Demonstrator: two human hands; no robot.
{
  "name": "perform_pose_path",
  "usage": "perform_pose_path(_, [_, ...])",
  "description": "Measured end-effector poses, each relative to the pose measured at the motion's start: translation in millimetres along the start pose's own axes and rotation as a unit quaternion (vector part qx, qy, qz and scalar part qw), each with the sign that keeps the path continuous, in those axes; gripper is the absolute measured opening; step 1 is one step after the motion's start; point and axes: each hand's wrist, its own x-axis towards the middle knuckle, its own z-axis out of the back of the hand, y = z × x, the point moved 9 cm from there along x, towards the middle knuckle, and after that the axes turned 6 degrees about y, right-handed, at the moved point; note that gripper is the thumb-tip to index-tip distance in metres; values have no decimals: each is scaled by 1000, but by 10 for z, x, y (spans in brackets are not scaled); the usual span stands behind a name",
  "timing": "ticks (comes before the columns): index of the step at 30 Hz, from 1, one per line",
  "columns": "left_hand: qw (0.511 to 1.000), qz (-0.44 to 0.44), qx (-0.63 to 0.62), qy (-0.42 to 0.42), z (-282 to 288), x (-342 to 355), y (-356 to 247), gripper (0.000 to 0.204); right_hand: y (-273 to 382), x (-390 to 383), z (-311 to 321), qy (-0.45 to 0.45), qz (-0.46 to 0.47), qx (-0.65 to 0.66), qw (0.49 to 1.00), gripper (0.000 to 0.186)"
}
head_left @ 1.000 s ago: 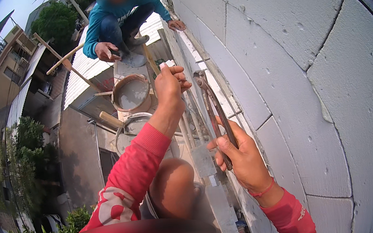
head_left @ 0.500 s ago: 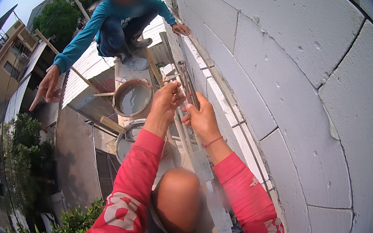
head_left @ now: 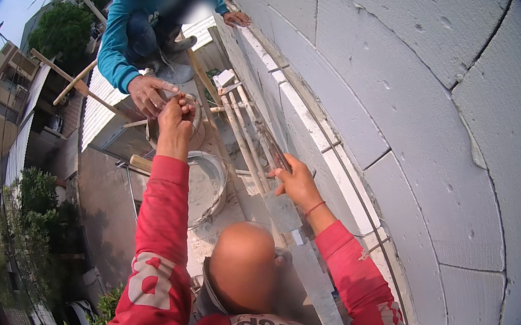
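Note:
My left hand (head_left: 177,122) is stretched forward with its fingers pinched together. Whatever lies in that pinch is too small to make out. A co-worker's hand (head_left: 149,97), coming from a teal sleeve, meets it at the fingertips or just beside them. Lower and to the right, my right hand (head_left: 298,185) is closed round the handles of a long, thin metal tool (head_left: 273,142), which looks like pincers. The tool points away from me, close along the block wall (head_left: 427,127).
A round tub of grey mortar (head_left: 206,184) stands on the narrow platform ahead; another is mostly hidden behind my left hand. Wooden poles (head_left: 244,135) run beside the wall. The co-worker (head_left: 155,35) crouches at the far end. Beyond the platform's left side the ground drops away.
My left hand has left the tool and moved forward and left to the co-worker's hand, which has swung inward from the left. My right hand has drawn back slightly with the tool.

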Motion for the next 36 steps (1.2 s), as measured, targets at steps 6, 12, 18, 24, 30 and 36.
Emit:
perform_pose_path(6, [998,-53,-19,0,-86,193,72,11,-123,-143,171,-31,7,-22,999,31])
perform_pose_path(12, [998,-26,25,46,-74,368,152,19,-374,-215,455,-68,5,-138,988,45])
perform_pose_path(18, [987,-11,123,106,-20,513,239,20,-760,-518,789,-221,-8,-66,973,21])
perform_pose_path(24, [918,-82,385,46,-129,453,105,39,-896,-659,1060,-296,-46,-108,948,31])
perform_pose_path(30, [763,-409,498,54,-715,-677,-192,43,-887,-748,1031,-277,-57,-100,954,34])
perform_pose_path(36, [805,139,416,399,-484,-1707,1602,48,-591,-888,672,-280,41,-143,948,37])
